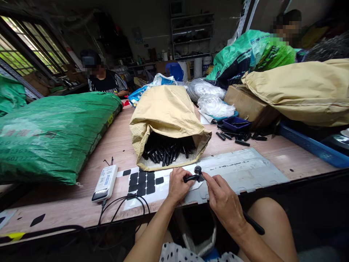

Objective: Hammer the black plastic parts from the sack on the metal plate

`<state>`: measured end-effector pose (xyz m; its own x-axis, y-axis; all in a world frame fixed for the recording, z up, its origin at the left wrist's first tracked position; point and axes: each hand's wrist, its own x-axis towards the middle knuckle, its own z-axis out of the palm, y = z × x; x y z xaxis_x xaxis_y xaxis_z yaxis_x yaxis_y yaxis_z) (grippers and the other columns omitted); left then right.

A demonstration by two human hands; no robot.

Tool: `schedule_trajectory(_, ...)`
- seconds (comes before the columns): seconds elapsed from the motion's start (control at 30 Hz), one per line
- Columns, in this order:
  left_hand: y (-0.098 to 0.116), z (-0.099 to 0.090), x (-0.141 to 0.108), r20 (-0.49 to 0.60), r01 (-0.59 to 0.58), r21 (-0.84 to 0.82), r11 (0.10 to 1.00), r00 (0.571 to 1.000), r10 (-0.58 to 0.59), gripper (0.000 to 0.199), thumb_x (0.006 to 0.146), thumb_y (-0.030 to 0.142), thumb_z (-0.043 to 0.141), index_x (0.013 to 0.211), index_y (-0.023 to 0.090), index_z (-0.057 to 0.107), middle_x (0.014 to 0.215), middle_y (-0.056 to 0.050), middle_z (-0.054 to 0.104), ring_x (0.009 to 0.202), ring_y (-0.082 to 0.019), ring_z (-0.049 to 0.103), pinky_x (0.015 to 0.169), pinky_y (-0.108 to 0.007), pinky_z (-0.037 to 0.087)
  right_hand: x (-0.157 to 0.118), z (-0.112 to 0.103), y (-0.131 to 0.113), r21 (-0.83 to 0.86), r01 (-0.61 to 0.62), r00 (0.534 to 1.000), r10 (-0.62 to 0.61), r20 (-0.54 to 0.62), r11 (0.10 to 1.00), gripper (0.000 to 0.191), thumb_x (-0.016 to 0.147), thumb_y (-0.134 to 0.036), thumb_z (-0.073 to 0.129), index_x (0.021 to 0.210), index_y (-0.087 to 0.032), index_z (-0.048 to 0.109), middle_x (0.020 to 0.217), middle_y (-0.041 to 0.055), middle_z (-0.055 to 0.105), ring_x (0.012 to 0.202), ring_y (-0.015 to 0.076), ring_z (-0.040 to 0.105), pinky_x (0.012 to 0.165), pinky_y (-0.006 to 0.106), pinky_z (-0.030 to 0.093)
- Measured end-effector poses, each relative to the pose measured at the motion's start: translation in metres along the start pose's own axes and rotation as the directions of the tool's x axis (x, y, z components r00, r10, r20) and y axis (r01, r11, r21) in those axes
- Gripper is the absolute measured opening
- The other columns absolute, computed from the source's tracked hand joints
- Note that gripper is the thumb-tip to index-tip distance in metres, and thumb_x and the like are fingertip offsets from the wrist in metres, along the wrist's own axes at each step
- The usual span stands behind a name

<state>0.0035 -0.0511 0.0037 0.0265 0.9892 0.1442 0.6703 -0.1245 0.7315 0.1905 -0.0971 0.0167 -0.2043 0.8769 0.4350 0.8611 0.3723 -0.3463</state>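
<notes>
With the left hand closed snug on the black piece, steady the right hand — closed, it seems, round the black-handled tool — at four o'clock.

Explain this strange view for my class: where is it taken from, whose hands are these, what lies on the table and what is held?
There is no machine: a person works bare-handed, seen by a camera on that person's head, looking forward and down. The left hand grips a black piece with a round knob; the right hand is close against it, its grip unclear. On the table lie a green sack, a beige sack open to show black pieces, a cabled white device, and a white sheet bearing black squares.
</notes>
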Motion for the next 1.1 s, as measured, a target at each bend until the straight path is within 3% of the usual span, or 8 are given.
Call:
schedule_trajectory(0.13,-0.002,0.001,0.0,-0.014,-0.01,0.006,1.0,1.0,0.01,0.013,0.073,0.018,0.077,0.084,0.024,0.074,0.085,-0.001,0.067,0.095,-0.023,0.055,0.088,-0.037,0.039,0.001,-0.002,0.007,0.009,-0.005,0.999,0.005,0.031,1.0,0.046,0.1,-0.014,0.04,0.139,-0.028,0.059,0.092,0.004,0.064,0.087,0.0185,0.064,0.076,0.029,0.049)
schedule_trajectory(0.33,-0.001,0.001,0.0,0.0,-0.023,0.026,0.999,1.0,0.023,0.013,0.073,0.017,0.076,0.084,0.023,0.072,0.086,-0.001,0.067,0.094,-0.023,0.054,0.088,-0.037,0.039,0.042,-0.013,0.046,-0.064,-0.15,0.982,0.141,-0.126,0.987,0.039,0.1,-0.02,0.044,0.132,-0.027,0.066,0.093,0.0052,0.065,0.089,0.0192,0.061,0.073,0.03,0.044)
schedule_trajectory(0.57,0.0,0.0,0.0,0.003,-0.044,0.068,0.997,0.999,0.044,0.017,0.071,0.019,0.079,0.085,0.023,0.07,0.086,-0.001,0.066,0.093,-0.023,0.054,0.087,-0.037,0.038,0.099,0.021,0.109,-0.313,-0.262,0.965,0.257,-0.056,0.913,0.033,0.096,-0.02,0.053,0.122,-0.025,0.073,0.093,0.0084,0.064,0.084,0.0204,0.051,0.067,0.033,0.028)
schedule_trajectory(0.73,-0.002,0.002,-0.001,0.015,-0.029,0.079,0.996,0.999,0.028,0.014,0.075,0.023,0.079,0.085,0.022,0.07,0.086,-0.001,0.065,0.092,-0.023,0.053,0.086,-0.037,0.039,0.105,0.045,0.113,-0.351,-0.269,0.963,0.253,-0.09,0.897,0.031,0.097,-0.021,0.053,0.121,-0.026,0.072,0.097,0.0086,0.062,0.087,0.0197,0.048,0.068,0.033,0.021)
schedule_trajectory(0.93,0.007,-0.008,-0.003,0.019,-0.101,0.056,0.993,0.995,0.1,0.013,0.093,0.031,0.061,0.097,0.023,0.07,0.099,-0.005,0.069,0.101,-0.026,0.054,0.091,-0.041,0.039,0.103,0.051,0.111,-0.363,-0.28,0.96,0.253,-0.121,0.889,0.031,0.097,-0.024,0.052,0.124,-0.024,0.069,0.099,0.0088,0.06,0.089,0.0206,0.046,0.068,0.034,0.018)
schedule_trajectory(1.03,0.022,-0.013,-0.028,0.056,-0.195,0.001,0.981,0.979,0.194,0.025,0.099,0.036,0.05,0.102,0.021,0.069,0.098,-0.008,0.07,0.098,-0.026,0.056,0.089,-0.041,0.04,0.104,0.05,0.111,-0.368,-0.276,0.961,0.253,-0.11,0.888,0.031,0.098,-0.024,0.051,0.124,-0.023,0.069,0.099,0.0091,0.06,0.09,0.0214,0.047,0.068,0.034,0.018)
schedule_trajectory(1.1,0.028,-0.007,-0.058,0.188,-0.253,-0.108,0.961,0.944,0.27,0.031,0.099,0.041,0.047,0.105,0.022,0.07,0.094,-0.008,0.071,0.091,-0.024,0.06,0.085,-0.038,0.043,0.104,0.05,0.112,-0.373,-0.275,0.961,0.251,-0.114,0.886,0.031,0.098,-0.024,0.051,0.123,-0.023,0.068,0.099,0.0092,0.06,0.09,0.0218,0.047,0.068,0.034,0.018)
